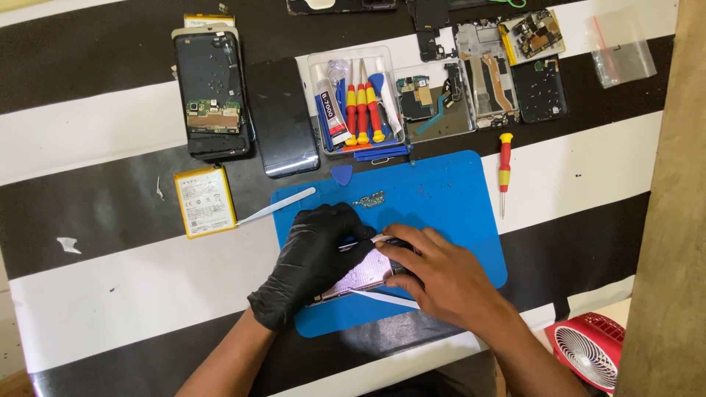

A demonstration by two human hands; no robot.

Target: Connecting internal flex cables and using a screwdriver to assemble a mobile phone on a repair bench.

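Observation:
My left hand (312,257), in a black glove, presses down on an opened phone body (365,273) that lies on the blue work mat (448,198). My bare right hand (441,276) rests on the phone's right side and pinches a thin metal tool (360,243) across its top edge. A white strip (386,298) sticks out from under the phone. A small circuit part (370,199) lies on the mat just above my hands, and a blue pick (341,174) sits at the mat's top edge.
Metal tweezers (276,206) and a yellow-edged battery (205,201) lie to the left. A clear tray (357,99) holds screwdrivers and a glue tube. Dismantled phones (212,95) and frames (489,73) line the back. A lone screwdriver (504,170) lies right; a red fan (588,353) stands bottom right.

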